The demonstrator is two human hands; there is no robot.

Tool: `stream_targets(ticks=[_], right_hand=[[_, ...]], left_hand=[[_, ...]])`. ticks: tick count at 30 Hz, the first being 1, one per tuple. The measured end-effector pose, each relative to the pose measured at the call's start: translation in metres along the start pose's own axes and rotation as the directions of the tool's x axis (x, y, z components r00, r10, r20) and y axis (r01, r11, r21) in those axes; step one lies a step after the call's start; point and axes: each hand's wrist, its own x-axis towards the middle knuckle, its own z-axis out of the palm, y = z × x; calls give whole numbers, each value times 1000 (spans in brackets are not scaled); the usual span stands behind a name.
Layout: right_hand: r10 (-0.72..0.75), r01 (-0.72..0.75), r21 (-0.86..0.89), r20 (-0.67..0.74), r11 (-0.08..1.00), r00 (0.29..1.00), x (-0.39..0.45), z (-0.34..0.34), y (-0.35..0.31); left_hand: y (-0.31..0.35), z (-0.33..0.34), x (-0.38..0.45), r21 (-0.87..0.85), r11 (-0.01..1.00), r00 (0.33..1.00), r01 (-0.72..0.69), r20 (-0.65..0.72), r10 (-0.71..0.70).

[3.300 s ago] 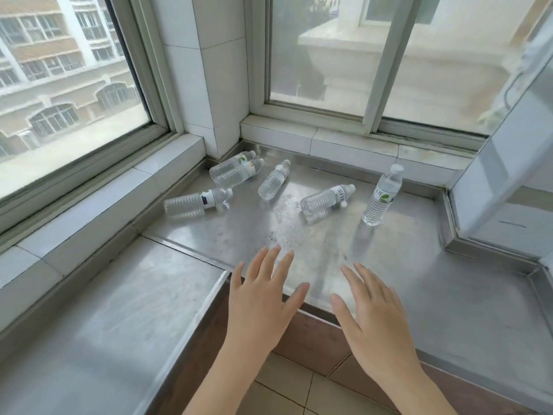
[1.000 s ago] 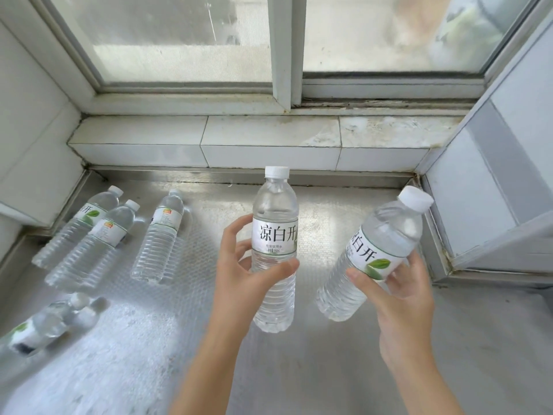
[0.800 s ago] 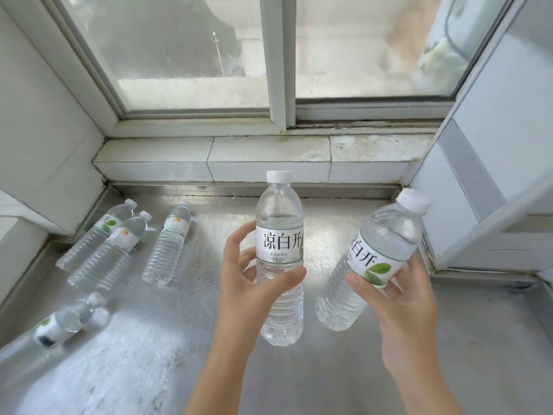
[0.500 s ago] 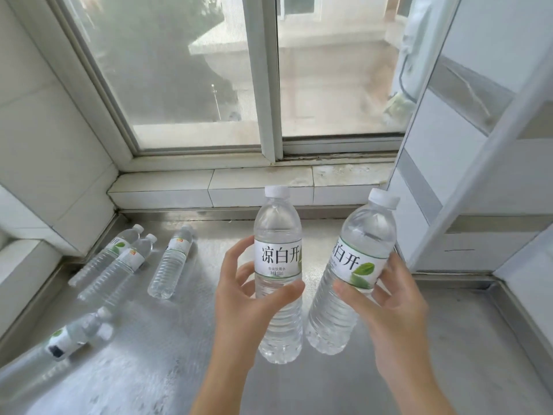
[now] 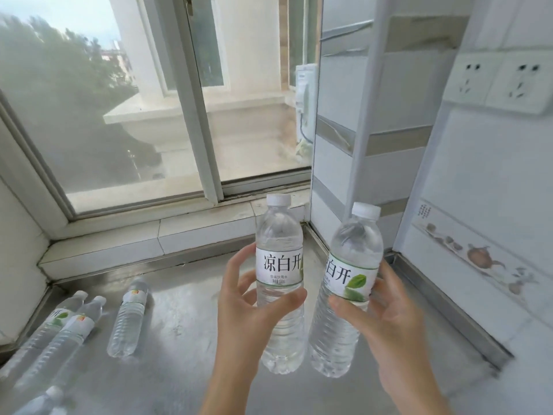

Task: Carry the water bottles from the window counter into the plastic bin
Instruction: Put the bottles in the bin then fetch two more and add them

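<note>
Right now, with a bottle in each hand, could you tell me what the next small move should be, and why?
Probably turn away from the window and carry both bottles toward the bin, which is not in view. The left hand already grips one upright bottle and the right hand the other bottle, both lifted clear of the counter, so neither hand is free for the four lying bottles.

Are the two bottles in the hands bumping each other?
Cannot tell. In the head view the left bottle and right bottle overlap low down.
</note>
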Motion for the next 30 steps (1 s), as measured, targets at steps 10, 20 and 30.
stream_targets(ticks=[10,20,30], right_hand=[[-61,31,-93,-341,995,938,-132,-57,-36],[-166,90,-149,-658,985,734,-248,-137,-75],[-185,55,-184,-822,981,538,-396,-263,-120]], left_hand=[[11,32,-74,-44,999,943,10,333,5],[33,116,-168,-96,995,747,-6,662,68],[48,229,-338,-113,989,550,100,834,40]])
